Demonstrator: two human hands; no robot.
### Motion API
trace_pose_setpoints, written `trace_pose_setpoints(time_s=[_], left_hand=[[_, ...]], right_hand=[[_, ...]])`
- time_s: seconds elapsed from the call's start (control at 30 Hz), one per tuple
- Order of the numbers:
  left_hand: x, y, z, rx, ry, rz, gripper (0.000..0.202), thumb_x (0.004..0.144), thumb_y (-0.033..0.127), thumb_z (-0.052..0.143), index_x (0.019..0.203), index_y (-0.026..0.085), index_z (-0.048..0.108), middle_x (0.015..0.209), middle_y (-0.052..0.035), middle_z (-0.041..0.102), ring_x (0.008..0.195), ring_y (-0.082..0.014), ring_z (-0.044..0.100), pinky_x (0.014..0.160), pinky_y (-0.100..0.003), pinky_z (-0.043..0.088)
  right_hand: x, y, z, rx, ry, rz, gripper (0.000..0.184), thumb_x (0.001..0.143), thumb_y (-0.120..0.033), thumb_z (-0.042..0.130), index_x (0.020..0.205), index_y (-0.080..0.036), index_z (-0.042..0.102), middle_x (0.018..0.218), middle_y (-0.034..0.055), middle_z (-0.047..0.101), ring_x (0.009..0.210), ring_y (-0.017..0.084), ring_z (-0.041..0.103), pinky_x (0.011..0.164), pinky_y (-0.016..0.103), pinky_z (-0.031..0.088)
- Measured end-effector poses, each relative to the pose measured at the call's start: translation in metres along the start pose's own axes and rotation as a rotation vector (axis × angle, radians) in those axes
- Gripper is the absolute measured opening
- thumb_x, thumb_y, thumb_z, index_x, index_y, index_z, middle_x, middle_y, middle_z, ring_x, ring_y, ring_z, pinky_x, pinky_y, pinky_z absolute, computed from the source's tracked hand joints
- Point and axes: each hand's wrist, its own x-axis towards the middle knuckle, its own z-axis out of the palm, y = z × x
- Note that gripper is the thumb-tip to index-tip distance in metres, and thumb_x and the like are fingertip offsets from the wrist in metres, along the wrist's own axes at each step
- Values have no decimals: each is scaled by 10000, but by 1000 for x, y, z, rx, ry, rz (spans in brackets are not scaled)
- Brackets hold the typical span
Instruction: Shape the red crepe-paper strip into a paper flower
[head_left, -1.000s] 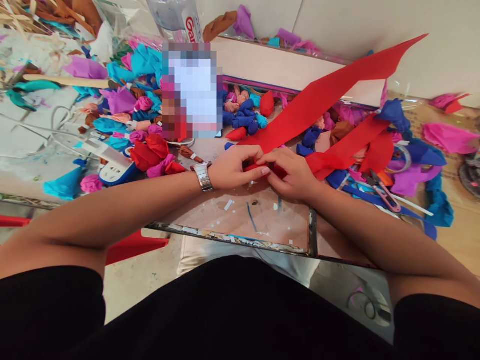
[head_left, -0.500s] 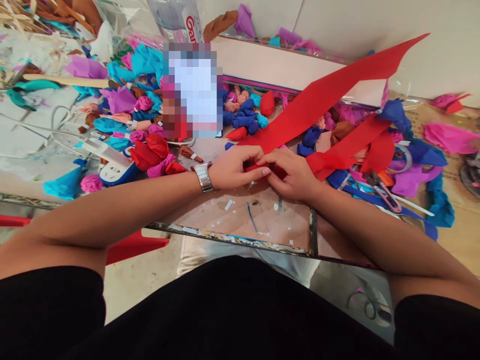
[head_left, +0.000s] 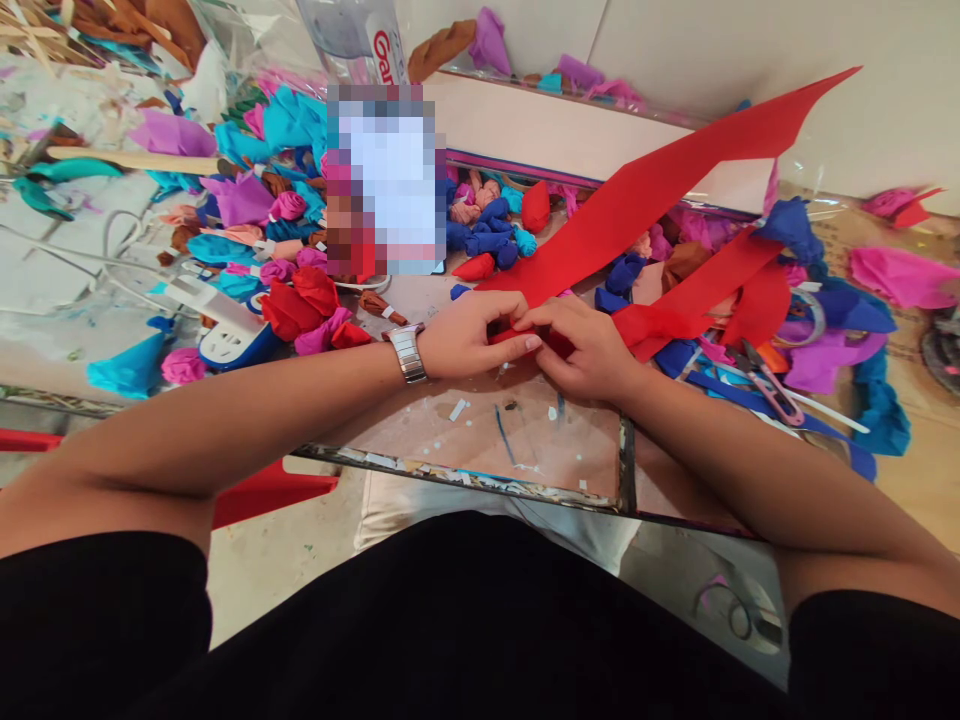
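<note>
My left hand (head_left: 471,335), with a metal watch (head_left: 406,353) on its wrist, and my right hand (head_left: 585,345) meet over the glass tabletop (head_left: 480,440). Both pinch the near end of a long red fabric strip (head_left: 660,180), which rises up and away to the right. The fingers of both hands are curled round the red cloth between them. A second red strip (head_left: 705,290) lies folded just right of my right hand.
Small rolled cloth buds in red (head_left: 300,300), blue (head_left: 480,235), pink and teal litter the table behind my hands. Thread snips (head_left: 765,380) lie at the right among blue and purple scraps. A white power strip (head_left: 225,340) sits at the left. A wall stands behind.
</note>
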Motion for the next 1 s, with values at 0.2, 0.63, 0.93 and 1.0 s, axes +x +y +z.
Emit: trace_pose_setpoints(time_s=[0.2, 0.63, 0.93, 1.0], left_hand=[[0, 0, 0, 3, -2, -6, 446, 1013, 593, 626, 827, 194, 556, 713, 24, 575, 635, -111, 459, 628, -278, 356], [0, 0, 0, -3, -13, -17, 450, 1015, 603, 622, 834, 196, 563, 724, 18, 594, 638, -114, 475, 626, -278, 369], [0, 1, 1, -8, 5, -9, 501, 1016, 655, 598, 824, 194, 563, 716, 18, 569, 642, -115, 461, 625, -272, 367], [0, 0, 1, -14, 10, -3, 518, 1020, 671, 584, 826, 192, 566, 733, 10, 582, 654, -115, 472, 637, -270, 379]], right_hand=[[0, 1, 1, -5, 3, -1, 179, 1039, -288, 573, 1187, -271, 672, 1035, 44, 792, 933, 227, 742, 858, 395, 566], [-1, 2, 2, -3, 6, -8, 176, 1032, -274, 577, 1186, -274, 663, 1040, 38, 791, 932, 223, 737, 865, 389, 561], [0, 1, 1, -18, -2, 1, 188, 1023, -269, 575, 1189, -274, 661, 1024, 40, 790, 924, 227, 738, 857, 388, 561], [0, 1, 1, -24, 2, 2, 199, 1019, -262, 578, 1199, -274, 662, 1035, 41, 792, 932, 227, 739, 864, 388, 560]])
